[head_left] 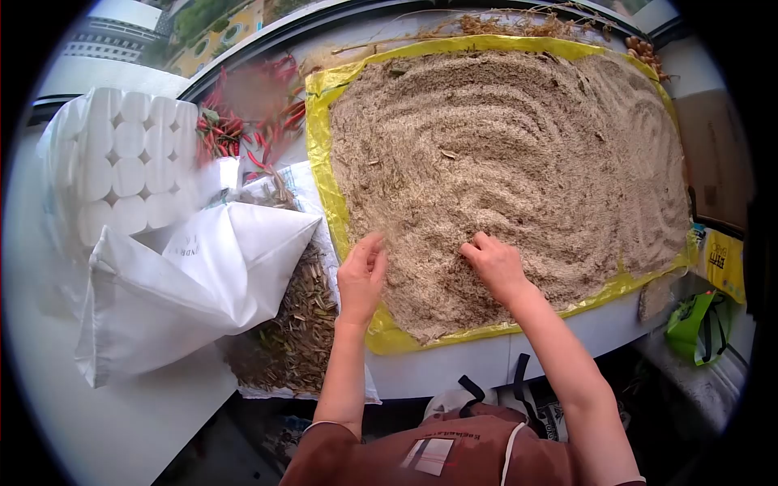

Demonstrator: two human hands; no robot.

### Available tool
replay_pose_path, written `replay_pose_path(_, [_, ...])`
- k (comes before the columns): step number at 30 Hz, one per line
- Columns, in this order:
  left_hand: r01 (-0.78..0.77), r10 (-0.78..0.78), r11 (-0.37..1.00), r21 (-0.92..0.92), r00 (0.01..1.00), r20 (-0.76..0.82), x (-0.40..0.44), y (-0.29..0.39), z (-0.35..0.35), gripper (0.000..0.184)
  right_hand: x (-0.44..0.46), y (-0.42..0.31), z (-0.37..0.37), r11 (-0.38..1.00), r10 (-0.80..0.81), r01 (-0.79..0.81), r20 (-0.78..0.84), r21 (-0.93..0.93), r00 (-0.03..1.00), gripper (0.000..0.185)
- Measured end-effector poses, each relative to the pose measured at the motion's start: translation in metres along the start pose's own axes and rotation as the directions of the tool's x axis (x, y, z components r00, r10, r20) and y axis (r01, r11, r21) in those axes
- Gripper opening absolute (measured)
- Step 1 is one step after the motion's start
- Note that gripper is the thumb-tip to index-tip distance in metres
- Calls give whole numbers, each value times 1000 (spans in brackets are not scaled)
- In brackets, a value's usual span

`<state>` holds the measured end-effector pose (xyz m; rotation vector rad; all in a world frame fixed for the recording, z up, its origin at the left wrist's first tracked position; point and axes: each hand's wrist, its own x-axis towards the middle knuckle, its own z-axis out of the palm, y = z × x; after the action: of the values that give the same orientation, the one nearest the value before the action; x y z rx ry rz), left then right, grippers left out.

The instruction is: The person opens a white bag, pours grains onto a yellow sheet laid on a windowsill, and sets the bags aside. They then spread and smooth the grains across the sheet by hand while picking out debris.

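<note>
A wide layer of pale brown grain-like material [519,154], mixed with darker bits, lies spread on a yellow plastic sheet [324,146]. At the layer's left edge is my left hand [363,271], its fingers close together; whether it pinches anything is too small to tell. My right hand [493,261] is on the lower middle of the material, fingers bent and pressed together at the surface; what they hold, if anything, is hidden. Left of my left hand, dry brown pods or husks [300,344] lie on a white sack.
A white bag [203,267] stands open at the left, before wrapped paper rolls [130,154]. Red chillies [223,134] lie near the window. Dry stalks [502,24] run along the back edge. A green bag [693,324] and a yellow packet [724,261] are at the right.
</note>
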<state>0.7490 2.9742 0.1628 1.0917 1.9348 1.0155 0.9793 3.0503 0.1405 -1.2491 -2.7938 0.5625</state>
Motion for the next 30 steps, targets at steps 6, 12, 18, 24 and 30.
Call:
replay_pose_path(6, [-334,368,869,365,930,-26,37,2,50,14,-3,6,-12,991,62,-56,-47,121,997,14])
replay_pose_path(12, [-248,280,871,425,960,-14,38,5,58,12,9,15,-30,274,473,-450,288,850,833,10])
replay_pose_path(18, [3,1,1000,26,989,-145,55,-5,10,18,32,26,-42,-434,386,-464,625,772,679,15])
replay_pose_path(24, [21,89,923,384,959,-268,91,-3,2,18,99,28,-45,521,481,-497,242,694,843,13])
replay_pose_path(30, [-5,27,964,267,997,-78,84,-3,1,15,145,36,-11,929,296,-247,-154,276,943,15])
